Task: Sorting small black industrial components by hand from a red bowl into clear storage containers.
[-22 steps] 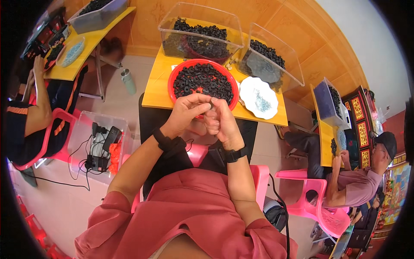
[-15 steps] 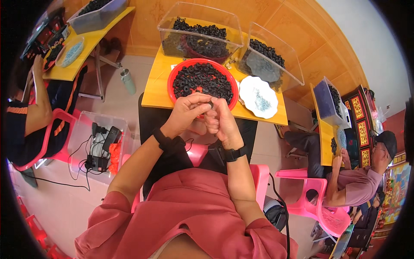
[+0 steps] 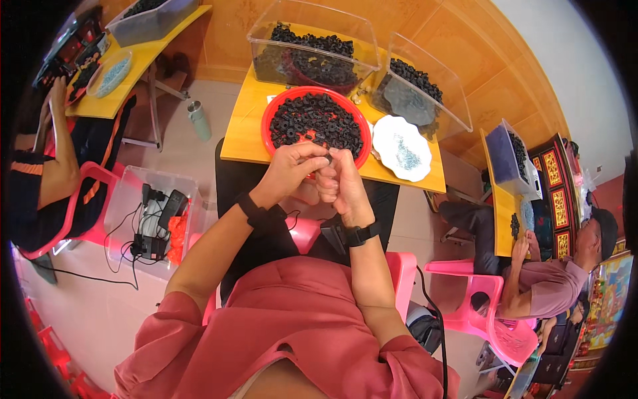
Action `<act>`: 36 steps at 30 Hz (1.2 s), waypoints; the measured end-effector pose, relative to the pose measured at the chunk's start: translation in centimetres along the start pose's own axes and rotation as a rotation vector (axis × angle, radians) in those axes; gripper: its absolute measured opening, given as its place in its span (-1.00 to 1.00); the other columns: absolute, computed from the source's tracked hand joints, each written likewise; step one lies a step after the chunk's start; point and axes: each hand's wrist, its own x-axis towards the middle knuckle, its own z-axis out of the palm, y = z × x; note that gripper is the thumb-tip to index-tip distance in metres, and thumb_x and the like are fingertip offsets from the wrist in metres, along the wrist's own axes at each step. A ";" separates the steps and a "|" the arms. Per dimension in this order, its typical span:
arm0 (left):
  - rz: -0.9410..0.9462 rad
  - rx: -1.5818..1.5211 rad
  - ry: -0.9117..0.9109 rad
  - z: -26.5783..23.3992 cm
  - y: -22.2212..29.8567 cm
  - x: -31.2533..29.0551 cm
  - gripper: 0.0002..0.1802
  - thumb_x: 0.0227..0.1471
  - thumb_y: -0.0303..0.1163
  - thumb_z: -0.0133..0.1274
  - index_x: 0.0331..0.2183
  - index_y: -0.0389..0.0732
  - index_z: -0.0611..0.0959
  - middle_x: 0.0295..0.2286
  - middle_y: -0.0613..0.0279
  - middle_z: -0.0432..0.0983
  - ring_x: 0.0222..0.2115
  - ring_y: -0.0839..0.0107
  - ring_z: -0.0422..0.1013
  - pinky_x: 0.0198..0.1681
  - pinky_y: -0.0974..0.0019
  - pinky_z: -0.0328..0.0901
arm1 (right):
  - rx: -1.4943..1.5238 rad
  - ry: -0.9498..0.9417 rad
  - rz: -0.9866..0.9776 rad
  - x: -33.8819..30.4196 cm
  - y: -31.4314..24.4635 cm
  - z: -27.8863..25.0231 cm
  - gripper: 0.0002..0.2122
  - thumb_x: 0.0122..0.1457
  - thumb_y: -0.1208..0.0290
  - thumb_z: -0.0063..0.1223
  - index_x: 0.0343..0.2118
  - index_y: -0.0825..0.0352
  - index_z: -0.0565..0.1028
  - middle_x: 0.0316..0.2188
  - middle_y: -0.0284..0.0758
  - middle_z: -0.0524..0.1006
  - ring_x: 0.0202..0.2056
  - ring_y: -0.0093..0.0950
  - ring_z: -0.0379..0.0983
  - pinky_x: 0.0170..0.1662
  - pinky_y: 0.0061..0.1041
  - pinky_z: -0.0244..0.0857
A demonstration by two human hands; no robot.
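In front of my body, at the table's near edge, my two hands meet. My left hand [image 3: 297, 167] pinches a small black part [image 3: 329, 159], mostly covered by the fingertips. Against it my right hand [image 3: 341, 181] is closed, its fingers curled in and the thumb uppermost; whatever it grips is hidden. Just beyond the hands, a round red tray [image 3: 267, 121] holds many small black ring-like parts [image 3: 316, 121]. To its right a white scalloped plate [image 3: 383, 143] carries a scatter of tiny pale-blue pieces [image 3: 407, 154].
Two clear plastic bins [image 3: 312, 23] [image 3: 458, 110] of black parts stand at the back of the yellow table [image 3: 242, 136]. A clear box [image 3: 123, 226] with cables and adapters sits on the floor at left, near a green flask [image 3: 198, 121]. People work at tables on both sides.
Both hands stay together at nearly the same place, with only slight finger movement. The table and tray appear shifted a little up and right in view.
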 end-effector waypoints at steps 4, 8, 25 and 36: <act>0.035 0.117 -0.003 -0.3 -0.4 0.0 -0.81 -0.01 -0.46 0.09 -0.31 -0.34 0.61 -0.46 0.26 0.54 -0.43 0.58 0.44 -0.32 0.47 0.33 | 0.093 -0.062 0.013 0.3 0.3 -0.2 -0.61 0.15 -0.02 -0.20 -0.71 0.07 0.13 -0.82 -0.60 0.05 -0.83 -0.75 -0.14 -0.78 -0.73 -0.33; 0.021 0.146 0.018 -0.3 -0.3 -0.1 -0.81 -0.01 -0.44 0.09 -0.32 -0.33 0.62 -0.49 0.26 0.54 -0.43 0.60 0.43 -0.33 0.48 0.33 | 0.117 -0.075 0.007 0.3 0.4 0.0 -0.61 0.16 0.00 -0.23 -0.71 0.07 0.13 -0.83 -0.60 0.05 -0.83 -0.75 -0.13 -0.79 -0.72 -0.32; -0.050 -0.207 -0.077 0.4 1.4 -0.1 -0.84 0.15 -0.45 -0.08 -0.21 -0.23 0.53 -0.33 0.40 0.47 -0.29 0.65 0.38 -0.17 0.52 0.28 | -0.159 0.065 -0.066 -0.6 -0.7 0.4 -0.57 0.19 -0.03 -0.17 -0.73 0.09 0.17 -0.81 -0.60 0.08 -0.80 -0.75 -0.15 -0.76 -0.69 -0.33; -0.123 -0.168 -0.101 -0.6 1.3 0.2 -0.85 0.15 -0.42 -0.08 -0.24 -0.23 0.52 -0.44 0.43 0.38 -0.44 0.67 0.31 -0.31 0.55 0.24 | -0.778 0.342 -0.856 -0.6 -0.8 1.1 -0.88 0.12 0.44 0.08 -0.39 0.38 0.56 -0.64 -0.43 0.41 -0.59 -0.64 0.28 -0.49 -0.66 0.16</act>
